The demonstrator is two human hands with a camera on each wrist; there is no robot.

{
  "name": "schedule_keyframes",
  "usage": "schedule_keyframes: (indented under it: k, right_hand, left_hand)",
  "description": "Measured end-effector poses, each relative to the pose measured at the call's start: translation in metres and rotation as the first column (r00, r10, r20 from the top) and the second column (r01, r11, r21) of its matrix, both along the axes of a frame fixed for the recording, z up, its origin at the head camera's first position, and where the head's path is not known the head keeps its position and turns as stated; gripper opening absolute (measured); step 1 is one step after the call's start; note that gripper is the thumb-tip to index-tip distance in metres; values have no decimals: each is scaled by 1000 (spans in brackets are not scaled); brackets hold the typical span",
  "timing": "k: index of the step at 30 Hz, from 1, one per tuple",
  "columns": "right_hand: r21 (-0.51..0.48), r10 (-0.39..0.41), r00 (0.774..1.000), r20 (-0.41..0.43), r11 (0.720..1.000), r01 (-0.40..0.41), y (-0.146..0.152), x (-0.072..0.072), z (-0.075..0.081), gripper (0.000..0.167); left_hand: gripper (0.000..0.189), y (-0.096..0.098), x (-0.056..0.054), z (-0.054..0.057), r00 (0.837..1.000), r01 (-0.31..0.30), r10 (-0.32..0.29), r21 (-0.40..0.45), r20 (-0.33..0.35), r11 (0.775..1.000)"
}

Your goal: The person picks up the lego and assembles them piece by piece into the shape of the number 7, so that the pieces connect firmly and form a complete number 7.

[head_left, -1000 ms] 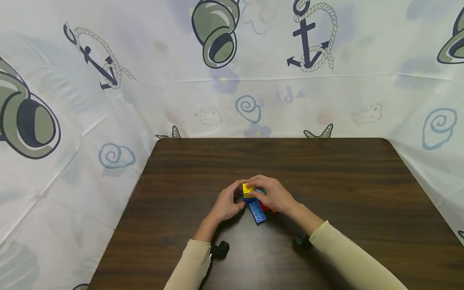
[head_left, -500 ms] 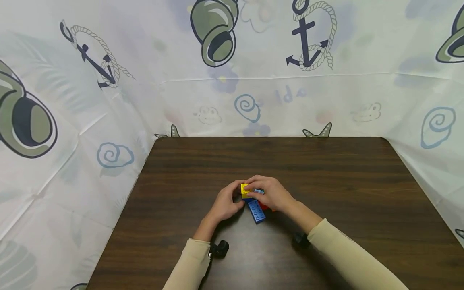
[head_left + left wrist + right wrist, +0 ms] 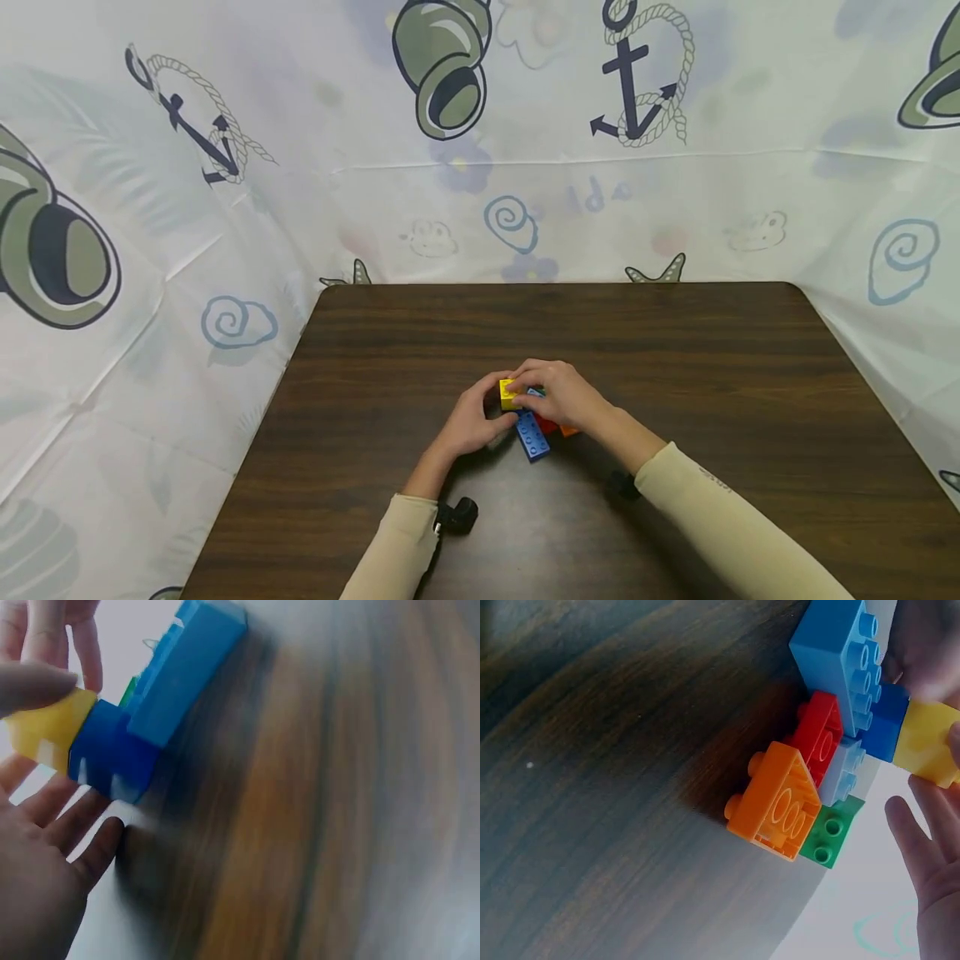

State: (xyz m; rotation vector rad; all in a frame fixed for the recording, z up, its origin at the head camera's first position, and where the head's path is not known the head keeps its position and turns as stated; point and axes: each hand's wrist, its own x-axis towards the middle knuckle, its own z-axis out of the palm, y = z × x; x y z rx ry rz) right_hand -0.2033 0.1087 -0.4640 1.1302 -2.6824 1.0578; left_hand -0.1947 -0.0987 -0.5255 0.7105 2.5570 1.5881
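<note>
A small yellow toy building brick (image 3: 508, 396) sits on a dark blue brick (image 3: 112, 754), with both hands around it. My left hand (image 3: 471, 423) reaches in from the left, its thumb at the near side and its fingers along the far left; it grips the yellow brick. From the right, my right hand (image 3: 564, 396) pinches the same brick between thumb and fingers. A long blue brick (image 3: 533, 437) lies in front, against the dark blue one. The right wrist view shows red (image 3: 821, 739), pale blue (image 3: 844, 769), orange (image 3: 776, 802) and green (image 3: 832, 832) bricks clustered beside it.
The brown wooden table (image 3: 675, 350) extends around the cluster, its back edge close to a white printed sheet (image 3: 465, 225). Each wrist carries a small black camera (image 3: 459, 517). The orange brick lies on its side, its hollow underside showing.
My left thumb has shifted right, across the front of the dark blue brick. My right hand has shifted slightly, and more of the orange brick shows beneath it.
</note>
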Motion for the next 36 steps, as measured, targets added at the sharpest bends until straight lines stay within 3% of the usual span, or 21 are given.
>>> schedule_keyframes:
  k: [4, 7, 15, 20, 27, 31, 36]
  right_hand:
    - [15, -8, 1000, 0, 1000, 8, -2, 1, -1, 20]
    - [20, -9, 1000, -4, 1000, 9, -4, 1, -1, 20]
    - [3, -6, 1000, -16, 1000, 6, -5, 1, -3, 20]
    - [-7, -11, 1000, -11, 1000, 11, -4, 0, -3, 20]
    - [-13, -26, 1000, -13, 1000, 26, -1, 0, -1, 20]
    - [22, -28, 999, 44, 999, 27, 6, -1, 0, 23]
    - [-10, -29, 980, 197, 999, 31, 18, -8, 3, 27]
  left_hand:
    - [35, 7, -1, 4, 988, -4, -31, 226, 151, 974]
    - [33, 12, -3, 6, 977, -16, -51, 308, 209, 951]
    - [38, 13, 5, 31, 981, 49, -102, 299, 165, 953]
    - [36, 15, 3, 31, 976, 105, -164, 350, 141, 931]
    - [25, 22, -1, 30, 978, 72, -143, 398, 150, 915]
    - [24, 24, -1, 28, 976, 93, -163, 397, 144, 913]
    - [30, 22, 1, 26, 970, 115, -190, 402, 152, 908]
